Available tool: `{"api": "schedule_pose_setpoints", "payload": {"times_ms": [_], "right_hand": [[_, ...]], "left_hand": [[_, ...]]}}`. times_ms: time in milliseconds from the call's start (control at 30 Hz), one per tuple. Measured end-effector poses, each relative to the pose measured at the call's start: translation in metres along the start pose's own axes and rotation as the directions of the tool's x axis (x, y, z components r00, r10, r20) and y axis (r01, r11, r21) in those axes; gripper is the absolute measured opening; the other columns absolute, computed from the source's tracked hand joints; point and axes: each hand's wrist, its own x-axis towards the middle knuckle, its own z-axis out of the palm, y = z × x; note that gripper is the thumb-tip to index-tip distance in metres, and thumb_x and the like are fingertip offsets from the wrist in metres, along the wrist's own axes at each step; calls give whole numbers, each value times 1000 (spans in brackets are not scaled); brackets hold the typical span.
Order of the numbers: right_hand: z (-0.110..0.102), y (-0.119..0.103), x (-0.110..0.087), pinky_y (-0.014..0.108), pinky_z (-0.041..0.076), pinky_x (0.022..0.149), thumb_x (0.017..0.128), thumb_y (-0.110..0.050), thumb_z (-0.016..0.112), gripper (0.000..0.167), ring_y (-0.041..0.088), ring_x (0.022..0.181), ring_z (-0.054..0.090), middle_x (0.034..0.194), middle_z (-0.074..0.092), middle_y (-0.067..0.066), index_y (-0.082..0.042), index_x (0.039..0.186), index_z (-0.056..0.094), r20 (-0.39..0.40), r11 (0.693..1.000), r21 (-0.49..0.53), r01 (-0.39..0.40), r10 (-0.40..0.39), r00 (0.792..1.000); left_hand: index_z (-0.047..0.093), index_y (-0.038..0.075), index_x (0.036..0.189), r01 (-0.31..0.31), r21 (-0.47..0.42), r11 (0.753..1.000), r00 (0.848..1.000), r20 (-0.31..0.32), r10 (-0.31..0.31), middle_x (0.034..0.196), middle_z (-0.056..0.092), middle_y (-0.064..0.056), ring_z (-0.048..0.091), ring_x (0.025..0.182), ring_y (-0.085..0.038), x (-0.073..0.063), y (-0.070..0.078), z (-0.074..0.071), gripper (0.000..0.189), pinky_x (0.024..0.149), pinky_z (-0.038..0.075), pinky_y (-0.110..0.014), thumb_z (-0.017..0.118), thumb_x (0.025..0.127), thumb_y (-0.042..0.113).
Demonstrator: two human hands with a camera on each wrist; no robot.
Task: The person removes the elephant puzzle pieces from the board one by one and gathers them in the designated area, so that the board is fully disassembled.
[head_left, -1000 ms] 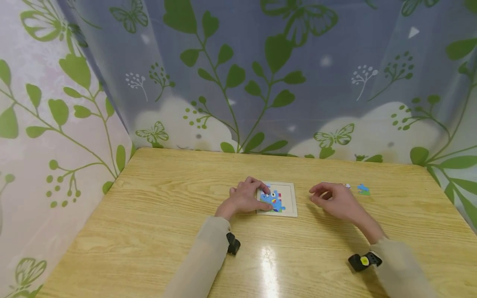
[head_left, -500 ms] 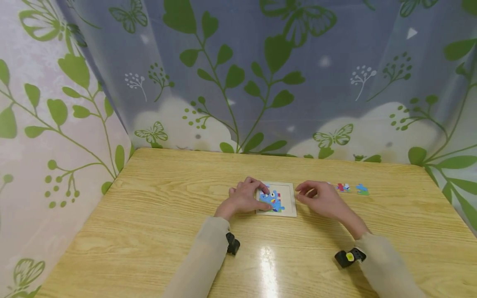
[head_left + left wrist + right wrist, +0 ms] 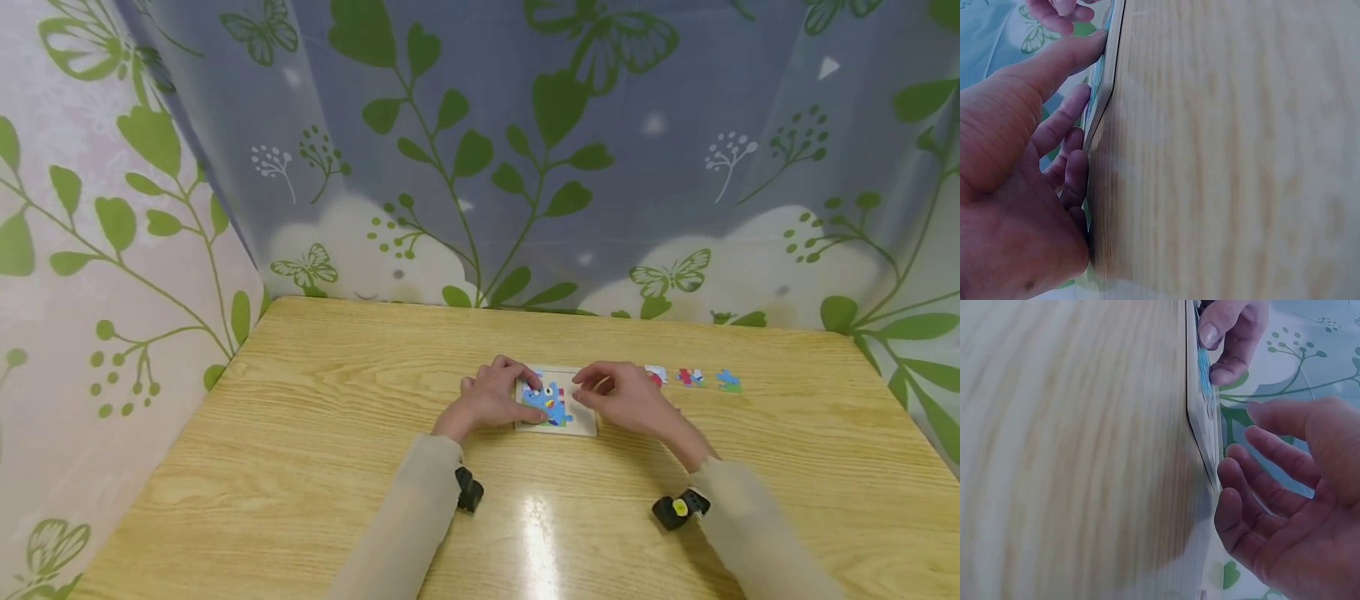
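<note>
A pale square puzzle tray (image 3: 582, 422) lies on the table, its left part filled with joined blue pieces (image 3: 553, 404) bearing a cartoon face. My left hand (image 3: 491, 397) rests over the tray's left side, thumb and index finger touching the pieces from above. In the left wrist view its other fingers lie at the tray's edge. Over the bare right part of the tray is my right hand (image 3: 618, 395), its thumb and index tips a little apart. The right wrist view shows nothing between those fingertips, and the fingers are loosely bent.
Loose jigsaw pieces lie in a row right of the tray: a red and white one (image 3: 656, 374), a red, white and blue one (image 3: 690, 377), and a blue and green one (image 3: 728, 381). Behind the wooden table (image 3: 360, 358) hangs a leaf-patterned curtain (image 3: 480, 167).
My right hand has moved left, from beside the loose pieces to over the tray's right part, uncovering the red and white piece. The left hand and tray have stayed in place.
</note>
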Motion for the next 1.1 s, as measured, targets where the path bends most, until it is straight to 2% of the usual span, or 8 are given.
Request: {"api": "schedule_pose_setpoints", "payload": {"times_ms": [133,367,500,867,1100], "right_hand": [[4,-2,5,34,54,78,96,-20,70,20,18,88,68,98,73,7,-7,112,73,18,1000,-12,10,-10,1000],[8,-3,12,31,48,69,95,-20,72,22,15,79,59,95,70,6,-6,112,73,54,999,-34,10,-8,999],[9,-5,14,31,48,69,95,-20,72,23,16,80,59,96,70,7,-6,112,73,70,999,-52,8,-4,998],[13,-9,19,30,46,68,93,-20,73,20,17,78,56,94,68,8,-5,107,75,80,997,-76,18,-12,997],[16,-10,23,30,45,69,91,-23,77,20,16,78,55,93,67,6,-7,103,74,77,996,-92,-10,17,997]], "left_hand": [[66,31,111,4,4,1000,1000,6,-4,139,49,0,45,122,-29,1,-1,0,35,92,27,-45,82,84,47],[66,30,111,5,3,1000,1000,8,-5,139,49,0,44,122,-29,1,0,0,35,91,27,-45,82,84,46],[66,30,110,5,0,1000,1000,6,-5,138,49,0,45,121,-29,2,0,0,35,90,27,-45,82,84,46],[66,31,112,3,6,1000,1000,4,-3,139,49,0,45,121,-29,2,-1,0,35,90,27,-45,81,85,46],[65,31,112,11,5,1000,1000,8,-11,138,48,0,45,121,-29,2,-1,0,35,90,27,-45,81,85,46]]}}
